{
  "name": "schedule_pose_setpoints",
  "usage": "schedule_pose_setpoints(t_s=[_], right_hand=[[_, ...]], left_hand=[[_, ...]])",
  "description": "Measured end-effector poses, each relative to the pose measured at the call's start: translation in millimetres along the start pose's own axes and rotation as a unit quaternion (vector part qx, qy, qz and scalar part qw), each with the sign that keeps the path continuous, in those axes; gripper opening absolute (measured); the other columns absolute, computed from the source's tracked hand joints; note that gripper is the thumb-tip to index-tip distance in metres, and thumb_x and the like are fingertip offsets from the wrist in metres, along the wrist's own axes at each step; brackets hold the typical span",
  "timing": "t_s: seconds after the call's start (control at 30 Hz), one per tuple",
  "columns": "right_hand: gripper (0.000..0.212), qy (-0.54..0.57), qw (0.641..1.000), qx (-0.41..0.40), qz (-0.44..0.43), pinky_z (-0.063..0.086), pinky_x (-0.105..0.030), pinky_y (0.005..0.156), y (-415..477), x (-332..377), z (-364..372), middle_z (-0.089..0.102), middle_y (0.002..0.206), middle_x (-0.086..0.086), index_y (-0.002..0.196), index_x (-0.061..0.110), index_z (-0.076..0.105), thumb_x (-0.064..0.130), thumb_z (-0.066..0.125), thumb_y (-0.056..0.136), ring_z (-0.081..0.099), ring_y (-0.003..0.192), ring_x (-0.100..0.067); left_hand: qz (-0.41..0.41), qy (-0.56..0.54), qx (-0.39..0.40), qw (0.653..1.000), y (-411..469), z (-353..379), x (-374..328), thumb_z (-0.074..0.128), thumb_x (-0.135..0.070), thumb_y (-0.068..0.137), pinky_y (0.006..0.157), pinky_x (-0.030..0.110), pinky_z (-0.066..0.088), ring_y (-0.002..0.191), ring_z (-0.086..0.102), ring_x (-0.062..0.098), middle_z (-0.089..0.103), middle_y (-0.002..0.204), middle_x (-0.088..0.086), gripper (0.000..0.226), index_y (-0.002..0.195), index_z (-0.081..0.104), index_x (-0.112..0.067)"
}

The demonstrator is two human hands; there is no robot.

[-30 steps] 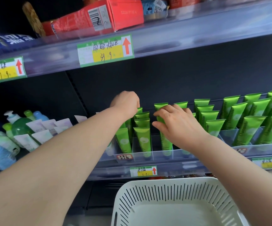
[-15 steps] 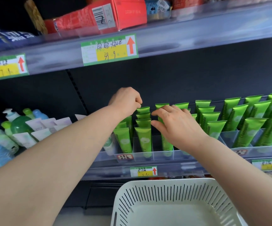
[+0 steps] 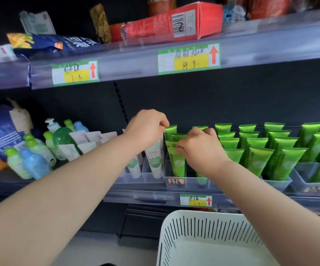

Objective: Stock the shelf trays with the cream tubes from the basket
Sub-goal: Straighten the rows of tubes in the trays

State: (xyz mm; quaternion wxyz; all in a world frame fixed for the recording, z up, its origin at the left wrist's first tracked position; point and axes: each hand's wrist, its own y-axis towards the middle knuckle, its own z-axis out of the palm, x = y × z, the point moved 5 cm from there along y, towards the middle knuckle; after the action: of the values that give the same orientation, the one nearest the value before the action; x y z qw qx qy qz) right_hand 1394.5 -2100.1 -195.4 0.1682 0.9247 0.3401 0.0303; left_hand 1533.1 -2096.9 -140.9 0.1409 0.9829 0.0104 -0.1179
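Cream tubes (image 3: 259, 162), glossy green with flat crimped ends up, stand in rows in clear shelf trays (image 3: 276, 184). In the leftmost green row, the left hand (image 3: 147, 129) pinches the far tube's crimp, and the right hand (image 3: 201, 148), fingers curled, grips a nearer one. A white slotted basket (image 3: 203, 227) sits near, below.

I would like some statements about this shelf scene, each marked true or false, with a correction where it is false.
1. The white basket is lower than the green tubes. True.
2. The red box lies on the same level as the green tubes. False: it lies on the upper shelf.
3. The left hand and the right hand are both at the green tubes. True.
4. The small bottles stand to the right of the green tubes. False: they stand to the left.
5. The arrows on the price labels point down. False: they point up.
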Motion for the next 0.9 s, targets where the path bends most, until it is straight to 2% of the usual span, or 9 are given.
schedule_pose_setpoints(t_s=[0.13,0.2,0.47,0.57,0.7,0.83,0.9], right_hand=[[0.017,-0.011,1.000,-0.005,0.008,0.027,-0.045,0.096,2,2,4,0.065,0.090,0.007,0.089,0.028,0.065,0.026,0.048,0.093,0.044,0.109,-0.019],[0.017,-0.019,1.000,-0.008,0.009,0.026,-0.045,0.098,1,0,3,0.065,0.089,0.008,0.088,0.028,0.065,0.024,0.049,0.092,0.043,0.107,-0.020],[0.013,-0.029,0.999,-0.023,0.008,0.028,-0.044,0.095,-4,-1,3,0.064,0.085,0.009,0.088,0.029,0.067,0.024,0.055,0.091,0.042,0.103,-0.020],[0.016,-0.007,1.000,-0.023,0.004,0.028,-0.044,0.097,-4,-2,3,0.065,0.092,0.010,0.092,0.030,0.065,0.029,0.050,0.095,0.040,0.108,-0.019],[0.030,0.021,0.998,-0.058,0.011,0.031,-0.041,0.091,-9,-8,-4,0.064,0.098,0.010,0.102,0.028,0.065,0.040,0.037,0.098,0.042,0.108,-0.018],[0.022,0.018,0.996,-0.081,0.023,0.033,-0.037,0.084,-17,-22,-10,0.063,0.103,0.008,0.109,0.028,0.063,0.026,0.045,0.096,0.044,0.108,-0.020],[0.024,0.016,0.996,-0.078,0.034,0.032,-0.036,0.083,-19,-28,-11,0.061,0.107,0.009,0.112,0.029,0.062,0.021,0.048,0.094,0.044,0.110,-0.020]], left_hand=[[-0.001,0.001,-0.005,1.000,-6,0,0,0.057,-0.012,0.089,0.079,0.035,0.052,0.094,0.062,0.018,0.070,0.099,-0.006,0.023,0.098,0.073,-0.026],[0.002,-0.001,-0.007,1.000,-7,2,-1,0.055,-0.010,0.089,0.079,0.035,0.053,0.095,0.062,0.019,0.070,0.101,-0.006,0.026,0.099,0.073,-0.026],[0.011,0.007,-0.003,1.000,-4,14,-4,0.055,-0.012,0.092,0.071,0.027,0.044,0.099,0.060,0.018,0.068,0.107,-0.006,0.026,0.103,0.072,-0.028],[0.010,0.023,0.027,0.999,-4,19,-6,0.059,-0.014,0.091,0.074,0.029,0.047,0.096,0.061,0.019,0.067,0.104,-0.005,0.022,0.103,0.072,-0.027],[0.008,0.067,0.074,0.995,-4,28,-9,0.060,-0.013,0.089,0.079,0.033,0.052,0.097,0.062,0.024,0.067,0.106,-0.001,0.026,0.105,0.072,-0.029],[0.028,0.110,0.077,0.991,-1,34,-14,0.056,-0.011,0.090,0.079,0.034,0.051,0.098,0.061,0.027,0.066,0.109,0.001,0.029,0.110,0.069,-0.028],[0.034,0.101,0.070,0.992,1,35,-17,0.058,-0.014,0.092,0.076,0.029,0.046,0.099,0.061,0.023,0.068,0.107,-0.002,0.024,0.107,0.071,-0.027]])
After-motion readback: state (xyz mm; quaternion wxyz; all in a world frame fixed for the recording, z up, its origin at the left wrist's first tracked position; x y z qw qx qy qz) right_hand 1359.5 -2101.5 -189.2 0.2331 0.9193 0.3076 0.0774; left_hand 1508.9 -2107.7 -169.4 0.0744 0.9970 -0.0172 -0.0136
